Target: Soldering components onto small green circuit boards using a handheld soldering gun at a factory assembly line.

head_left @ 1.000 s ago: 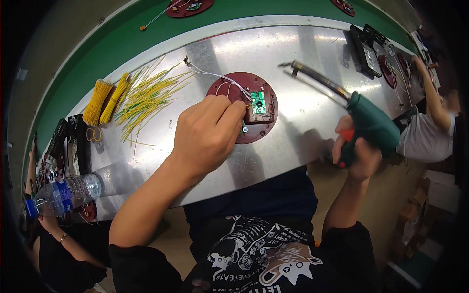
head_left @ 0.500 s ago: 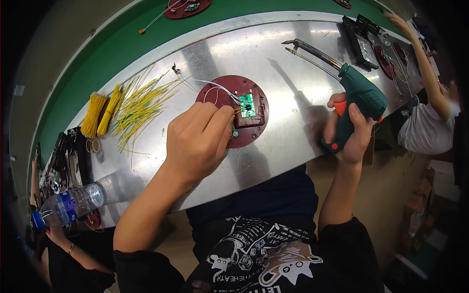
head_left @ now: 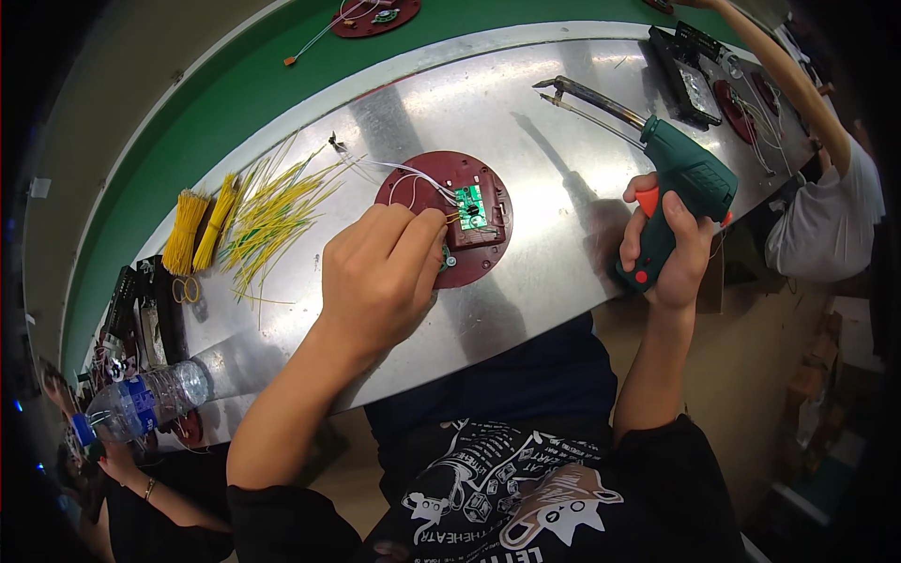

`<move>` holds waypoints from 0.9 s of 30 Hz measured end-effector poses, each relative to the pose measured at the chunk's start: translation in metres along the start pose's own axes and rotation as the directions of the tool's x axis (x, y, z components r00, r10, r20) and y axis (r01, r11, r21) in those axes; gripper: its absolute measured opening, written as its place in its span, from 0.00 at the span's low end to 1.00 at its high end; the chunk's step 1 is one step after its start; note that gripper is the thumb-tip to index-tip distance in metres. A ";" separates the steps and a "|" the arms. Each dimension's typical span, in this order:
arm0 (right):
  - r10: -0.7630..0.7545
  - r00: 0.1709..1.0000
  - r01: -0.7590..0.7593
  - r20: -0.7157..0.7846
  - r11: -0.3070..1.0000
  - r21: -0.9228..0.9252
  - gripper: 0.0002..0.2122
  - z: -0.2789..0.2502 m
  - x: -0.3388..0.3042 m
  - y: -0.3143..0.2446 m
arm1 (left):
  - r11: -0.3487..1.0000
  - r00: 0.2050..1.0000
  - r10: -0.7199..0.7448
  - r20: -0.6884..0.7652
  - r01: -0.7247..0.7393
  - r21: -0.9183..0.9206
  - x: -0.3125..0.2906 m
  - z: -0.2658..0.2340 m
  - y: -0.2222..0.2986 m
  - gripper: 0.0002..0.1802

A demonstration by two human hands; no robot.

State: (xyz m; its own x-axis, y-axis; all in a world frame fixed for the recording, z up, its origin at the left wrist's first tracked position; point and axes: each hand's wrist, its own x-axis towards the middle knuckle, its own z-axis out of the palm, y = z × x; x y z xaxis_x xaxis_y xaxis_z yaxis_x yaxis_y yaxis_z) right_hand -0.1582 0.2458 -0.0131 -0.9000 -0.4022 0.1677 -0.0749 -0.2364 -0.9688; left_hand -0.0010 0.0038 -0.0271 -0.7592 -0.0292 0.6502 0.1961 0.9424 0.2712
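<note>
Centre frame: left hand (head_left: 380,267) pinching yellow wire (head_left: 452,217) at green board (head_left: 471,205) | right hand (head_left: 688,249) gripping soldering gun (head_left: 693,164), tip (head_left: 546,86) well apart | likely pre-solder hold; next needs tip at board

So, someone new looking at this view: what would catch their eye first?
Probably the green soldering gun, held up in the right hand to the right of the red disc. Next, the green circuit board on that disc, with the left hand at its left side. Then the bright yellow wires, bundled and loose, on the left of the steel bench.
</note>
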 end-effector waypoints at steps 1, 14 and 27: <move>0.002 1.000 -0.002 0.001 1.000 0.002 0.17 -0.001 0.000 0.000 | 1.000 1.000 0.000 0.006 0.000 -0.001 0.000 0.000 0.000 0.08; 0.001 1.000 -0.001 0.014 1.000 -0.014 0.16 -0.003 0.002 0.002 | 1.000 1.000 0.001 0.009 -0.001 0.000 0.000 0.001 0.001 0.06; 0.007 1.000 -0.006 -0.009 1.000 0.030 0.16 -0.007 0.001 0.004 | 1.000 1.000 -0.018 -0.014 0.017 -0.021 0.000 -0.004 0.004 0.09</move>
State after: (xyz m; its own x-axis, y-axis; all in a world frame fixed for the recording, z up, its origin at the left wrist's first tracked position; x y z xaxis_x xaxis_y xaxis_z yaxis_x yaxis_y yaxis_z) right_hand -0.1630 0.2510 -0.0177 -0.9044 -0.3958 0.1595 -0.0559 -0.2607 -0.9638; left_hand 0.0023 0.0068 -0.0234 -0.7540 -0.0502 0.6549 0.1960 0.9345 0.2973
